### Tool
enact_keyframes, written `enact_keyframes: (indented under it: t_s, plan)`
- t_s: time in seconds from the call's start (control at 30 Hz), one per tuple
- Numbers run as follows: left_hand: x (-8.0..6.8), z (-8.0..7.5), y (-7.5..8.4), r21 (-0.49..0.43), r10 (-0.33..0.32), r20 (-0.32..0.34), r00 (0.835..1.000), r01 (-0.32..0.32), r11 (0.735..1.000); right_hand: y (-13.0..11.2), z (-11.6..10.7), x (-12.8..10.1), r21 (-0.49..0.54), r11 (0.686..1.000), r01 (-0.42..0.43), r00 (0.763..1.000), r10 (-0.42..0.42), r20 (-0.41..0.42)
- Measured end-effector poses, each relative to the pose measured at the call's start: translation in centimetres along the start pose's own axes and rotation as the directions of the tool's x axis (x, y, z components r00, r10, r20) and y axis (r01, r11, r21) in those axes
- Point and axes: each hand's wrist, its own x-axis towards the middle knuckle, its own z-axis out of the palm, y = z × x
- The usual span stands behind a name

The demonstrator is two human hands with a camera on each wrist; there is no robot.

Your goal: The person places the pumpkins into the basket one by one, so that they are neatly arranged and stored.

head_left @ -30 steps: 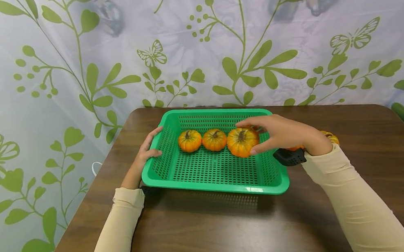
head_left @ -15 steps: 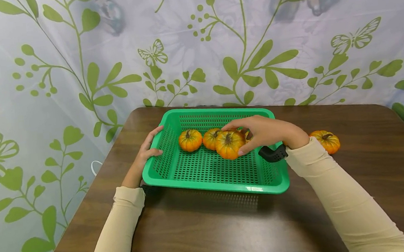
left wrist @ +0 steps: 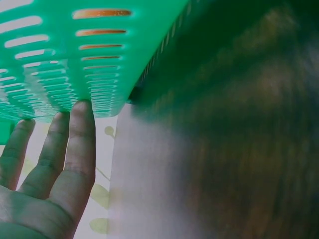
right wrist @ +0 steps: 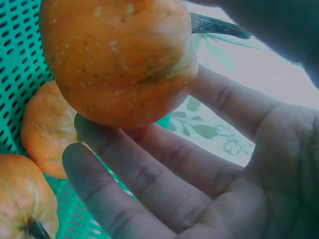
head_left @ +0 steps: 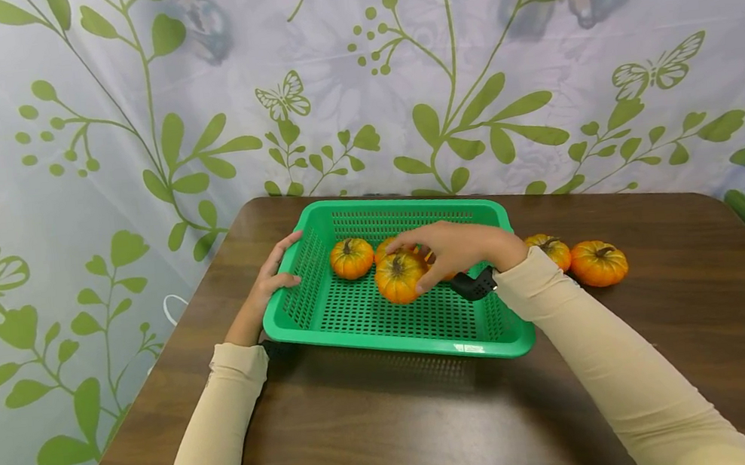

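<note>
My left hand (head_left: 267,283) grips the left rim of a green perforated plastic basket (head_left: 391,346), its thumb over the rim. In the left wrist view, fingers (left wrist: 79,144) of that hand lie against the outer wall. Above the basket floor, my right hand (head_left: 459,244) holds a small orange pumpkin (head_left: 399,278) between thumb and fingers, stem up. One pumpkin (head_left: 351,258) sits at the basket's left, and a second (head_left: 384,249) is partly hidden behind the held one. Orange also shows behind the right hand, mostly covered. The right wrist view shows two pumpkins (right wrist: 47,132) below the held one.
Right of the basket, two more pumpkins (head_left: 598,263) stand on the brown wooden table (head_left: 394,442), the nearer one partly behind the right sleeve (head_left: 602,337). A leaf-patterned cloth (head_left: 341,61) hangs behind the table. A white cord (head_left: 172,308) shows at the left edge.
My right hand has moved left with the pumpkin, now in front of the second pumpkin. Pumpkins on the table have come into view beside the sleeve. My left hand stays on the rim.
</note>
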Motion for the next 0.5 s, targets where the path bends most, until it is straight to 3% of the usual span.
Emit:
enact_keyframes:
  t_s: [0.5]
  plan:
    - [-0.1,0.1,0.1,-0.021,0.003,0.011,1.0,-0.003,1.0,-0.7,1.5,3.8,-0.032,0.996,-0.081,0.991,0.084,0.103]
